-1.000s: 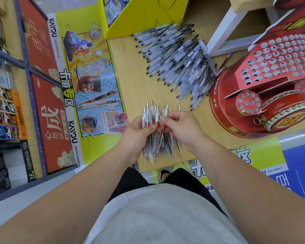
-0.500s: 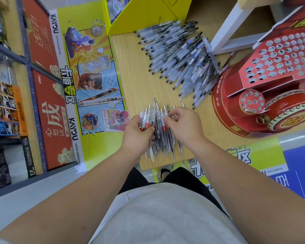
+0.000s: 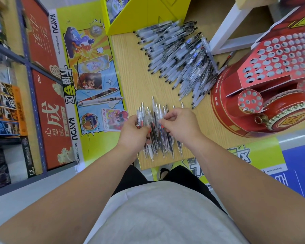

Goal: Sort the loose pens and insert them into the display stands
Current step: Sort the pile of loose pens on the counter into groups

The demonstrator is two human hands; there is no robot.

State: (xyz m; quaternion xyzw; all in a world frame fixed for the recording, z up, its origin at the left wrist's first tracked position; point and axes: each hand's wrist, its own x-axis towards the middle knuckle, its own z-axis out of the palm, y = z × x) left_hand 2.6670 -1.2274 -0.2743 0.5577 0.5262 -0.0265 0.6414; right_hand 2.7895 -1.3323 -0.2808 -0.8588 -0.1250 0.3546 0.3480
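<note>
Over the near edge of a wooden table (image 3: 130,76) I hold a fanned bundle of clear pens (image 3: 154,118) with red and dark cores. My left hand (image 3: 133,134) grips the bundle at its left side. My right hand (image 3: 180,125) pinches pens near the bundle's middle, thumb and forefinger together. A large heap of loose clear pens (image 3: 180,60) lies farther back on the table. At the right stands a red drum-shaped display stand (image 3: 264,95) with many round holes, all looking empty.
A yellow cardboard box (image 3: 144,13) stands at the table's far end. A white frame (image 3: 225,30) sits behind the pen heap. Shelves with red and yellow posters (image 3: 48,103) line the left side. My legs and a shoe (image 3: 163,171) show below the table edge.
The pen bundle has been spread and shuffled between my hands; the red-cored pens now sit more to the left and my right hand has shifted slightly right.
</note>
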